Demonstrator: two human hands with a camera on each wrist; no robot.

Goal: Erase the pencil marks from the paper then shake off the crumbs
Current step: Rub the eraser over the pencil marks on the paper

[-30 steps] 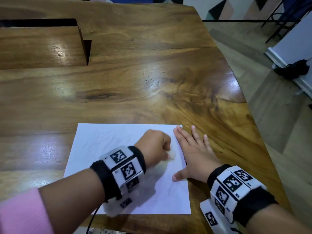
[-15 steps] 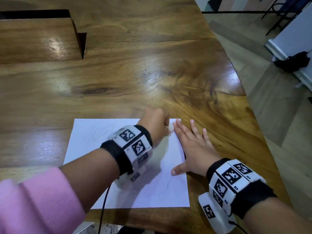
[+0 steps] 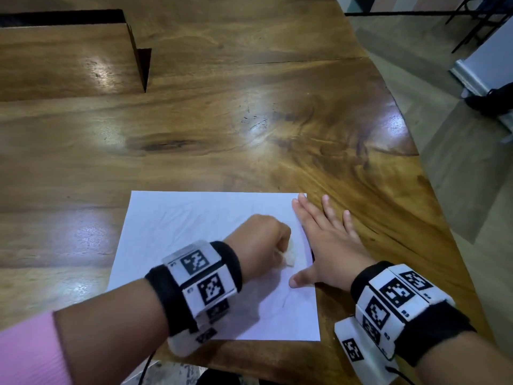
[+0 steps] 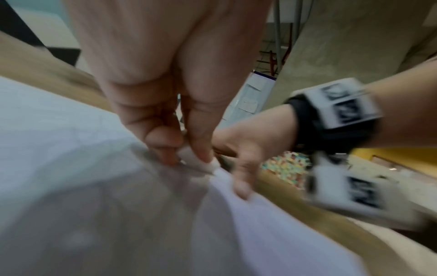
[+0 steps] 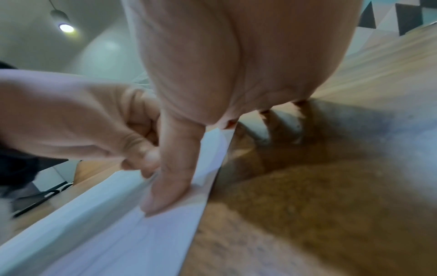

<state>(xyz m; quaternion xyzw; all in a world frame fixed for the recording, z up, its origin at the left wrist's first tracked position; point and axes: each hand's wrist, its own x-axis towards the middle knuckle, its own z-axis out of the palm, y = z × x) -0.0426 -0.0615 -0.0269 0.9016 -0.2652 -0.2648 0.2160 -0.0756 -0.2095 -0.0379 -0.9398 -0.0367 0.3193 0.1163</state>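
The left hand (image 3: pixel 261 240) pinches a small white eraser (image 3: pixel 373 255), rubbing the white paper sheet (image 3: pixel 194 226); the right hand (image 3: pixel 330 245), fingers flat, presses its 3 o'clock edge. Faint pencil lines (image 3: pixel 283 301) remain at 5 o'clock; shaking is not yet done.

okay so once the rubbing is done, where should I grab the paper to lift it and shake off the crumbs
Probably the paper's bare left edge, coming from the left: it lies flat with nothing on it there. The right hand lies flat over the right edge, and the left hand pinches the eraser beside it.

The head view looks steeply down on the bench (image 3: pixel 249 120) from above. Both wrist views sit low and close, facing along the fingers (image 4: pixel 203 149); all share the paper's (image 3: pixel 180 223) right edge.
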